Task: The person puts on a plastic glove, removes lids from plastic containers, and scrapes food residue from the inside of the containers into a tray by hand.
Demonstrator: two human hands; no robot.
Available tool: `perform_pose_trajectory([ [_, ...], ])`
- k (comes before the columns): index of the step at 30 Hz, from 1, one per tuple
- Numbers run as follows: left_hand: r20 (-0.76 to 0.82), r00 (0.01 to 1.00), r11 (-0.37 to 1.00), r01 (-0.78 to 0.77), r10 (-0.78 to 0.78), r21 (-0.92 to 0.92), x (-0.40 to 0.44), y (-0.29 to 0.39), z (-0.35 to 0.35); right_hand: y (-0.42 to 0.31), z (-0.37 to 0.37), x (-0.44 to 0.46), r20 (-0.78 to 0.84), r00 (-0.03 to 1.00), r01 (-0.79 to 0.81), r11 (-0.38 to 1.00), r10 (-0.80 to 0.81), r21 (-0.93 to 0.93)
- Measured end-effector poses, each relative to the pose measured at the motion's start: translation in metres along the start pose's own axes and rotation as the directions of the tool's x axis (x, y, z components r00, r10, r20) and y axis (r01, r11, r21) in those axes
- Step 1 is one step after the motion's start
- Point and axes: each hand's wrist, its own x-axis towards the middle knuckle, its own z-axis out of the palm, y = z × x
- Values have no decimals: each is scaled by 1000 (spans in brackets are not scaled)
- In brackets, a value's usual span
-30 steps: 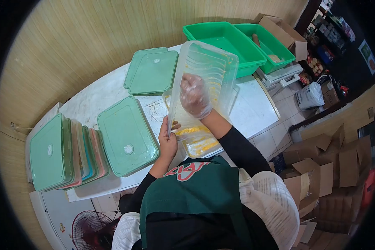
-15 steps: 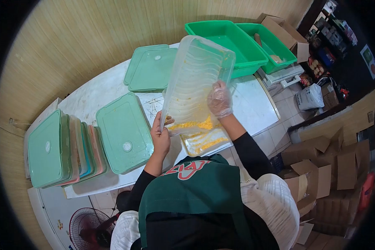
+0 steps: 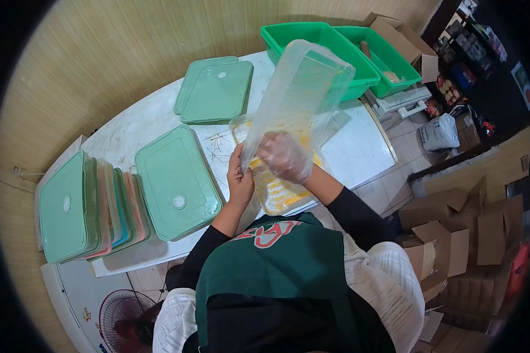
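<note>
My left hand is closed on the near left rim of a clear plastic tub, which is tilted up on its side. Yellow smears cling to the tub's inner wall. My right hand, in a thin clear glove, is at the tub's lower part, close to my left hand. Its fingers are curled and slightly blurred; whatever they hold, if anything, cannot be made out. Beneath, a second clear container lies on the table with yellow crumbly food spread in it.
Green lids lie on the white table, with more lids behind. Stacked lidded boxes stand at the left. Two green tubs sit at the back right. Cardboard boxes and a fan are below.
My right hand has moved left and down from the tub's right side toward my left hand. The tub has shifted right and tilted more upright, showing more of the container below.
</note>
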Motion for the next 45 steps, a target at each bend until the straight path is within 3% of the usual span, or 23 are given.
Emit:
perform_pose_trajectory([
  [2, 42, 996, 980, 88, -82, -181, 2, 2, 2, -2, 6, 3, 93, 982, 164, 986, -162, -20],
  [3, 66, 991, 954, 132, -118, -269, 4, 4, 3, 0, 12, 0, 297, 943, 165, 986, -147, -37],
  [6, 93, 990, 973, 119, -102, -200, 5, 3, 0, 0, 24, -11, 225, 967, 137, 988, -118, -71],
  [12, 80, 993, 977, 98, -84, -191, 1, 14, -12, -13, 24, -19, 157, 987, 27, 997, -16, -70],
  [15, 100, 992, 995, -65, 72, -72, 5, 23, -15, -10, 26, -33, 404, 888, -215, 975, 218, -53],
  [18, 81, 997, 998, 5, 0, -59, 0, 32, -11, -14, 23, -38, 358, 913, -168, 981, 193, -99],
  [22, 123, 988, 995, -98, 96, 16, 6, 38, -20, 13, 32, -73, 220, 948, -165, 945, 231, -282],
  [24, 128, 963, 944, -260, 237, 204, 11, 49, -21, 28, 33, -88, 114, 973, -154, 933, 200, -325],
  [26, 138, 941, 895, -338, 310, 291, 13, 58, -20, 38, 29, -94, 29, 886, -459, 883, 464, -94],
  [28, 144, 938, 898, -344, 315, 275, 13, 62, -16, 39, 21, -88, 2, 802, -588, 789, 598, -176],
  [30, 200, 920, 884, -383, 338, 267, 13, 63, -15, 43, 14, -82, -22, 793, -514, 649, 609, -561],
  [31, 226, 908, 876, -404, 352, 263, 13, 64, -14, 46, 22, -86, -104, 828, -527, 701, 551, -481],
  [34, 200, 915, 898, -388, 349, 208, 11, 63, -9, 28, 24, -69, 94, 686, -570, 613, 722, -547],
  [37, 90, 928, 913, -372, 362, 165, 14, 68, -4, 18, 39, -67, -92, 849, -521, 794, 520, -313],
  [43, 156, 892, 876, -448, 425, 176, 27, 71, -11, 20, 66, -76, 23, 869, -462, 828, 494, -318],
  [45, 190, 871, 849, -487, 453, 206, 33, 74, -12, 23, 67, -81, -112, 909, -414, 899, 401, -143],
])
